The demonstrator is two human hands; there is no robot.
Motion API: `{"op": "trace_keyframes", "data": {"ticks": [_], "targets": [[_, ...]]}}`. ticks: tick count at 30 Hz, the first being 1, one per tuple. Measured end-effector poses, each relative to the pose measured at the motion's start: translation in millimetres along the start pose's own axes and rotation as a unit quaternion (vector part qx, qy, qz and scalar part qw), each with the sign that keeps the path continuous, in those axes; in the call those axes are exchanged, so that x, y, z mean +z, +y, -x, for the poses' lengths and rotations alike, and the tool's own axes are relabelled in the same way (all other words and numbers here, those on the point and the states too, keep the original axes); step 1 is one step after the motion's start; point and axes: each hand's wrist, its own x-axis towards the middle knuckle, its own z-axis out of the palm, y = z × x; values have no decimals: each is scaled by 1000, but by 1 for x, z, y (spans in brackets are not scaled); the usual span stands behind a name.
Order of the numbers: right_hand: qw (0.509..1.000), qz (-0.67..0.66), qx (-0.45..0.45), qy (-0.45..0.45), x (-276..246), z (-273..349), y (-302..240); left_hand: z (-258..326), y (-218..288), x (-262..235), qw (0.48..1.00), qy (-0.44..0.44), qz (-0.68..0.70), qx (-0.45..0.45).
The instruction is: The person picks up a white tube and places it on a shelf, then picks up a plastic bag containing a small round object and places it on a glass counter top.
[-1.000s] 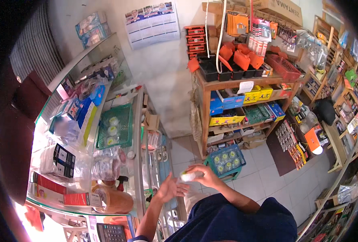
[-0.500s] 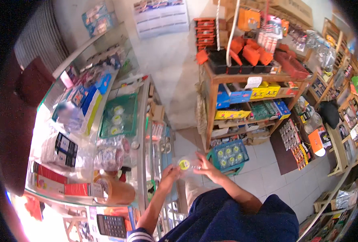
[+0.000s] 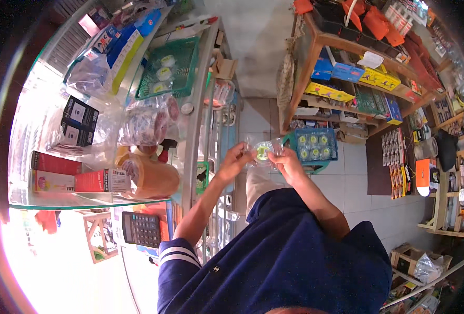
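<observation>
- Seen from above, a person in a navy top stands in a small shop, between a glass counter (image 3: 190,157) on their left and wooden shelves (image 3: 315,68) ahead on the right.
- The left hand (image 3: 235,160) and right hand (image 3: 286,161) meet in front of the body, each pinching one side of a small clear packet (image 3: 263,152) with a round yellow-green item inside (what kind of item is too small to tell).
- The packet is held in the air above the tiled floor, just beside the counter's near edge and touching no surface.
- As a judgement of progress: one packet is in hand and not yet set anywhere; both baskets already hold several like items, so the handling looks partway through.
- A blue basket (image 3: 314,145) sits low by the foot of the shelves, just beyond the right hand; it holds about six round yellow-green pieces in rows.
- A green basket (image 3: 172,68) rests on the counter's far end, with three or so pale round pieces inside.
- Nearer on the counter lie an orange tape roll (image 3: 148,177), red boxes (image 3: 70,175) and black boxes (image 3: 75,123).
- A black calculator (image 3: 141,229) lies at the counter's near corner.
</observation>
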Motion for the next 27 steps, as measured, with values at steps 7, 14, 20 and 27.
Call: {"op": "trace_keyframes", "data": {"ticks": [7, 14, 20, 27], "targets": [[998, 65, -15, 21, 7, -1, 1, 0, 15, 1, 998, 14, 37, -51], [987, 150, -33, 36, 14, 0, 14, -1, 12, -3, 999, 23, 4, -46], [975, 201, -65, 73, 15, 0, 13, 0, 8, -1, 997, 36, 29, -56], [975, 209, -34, 65, 5, -4, 13, 1, 7, -3, 997, 36, -4, -64]]}}
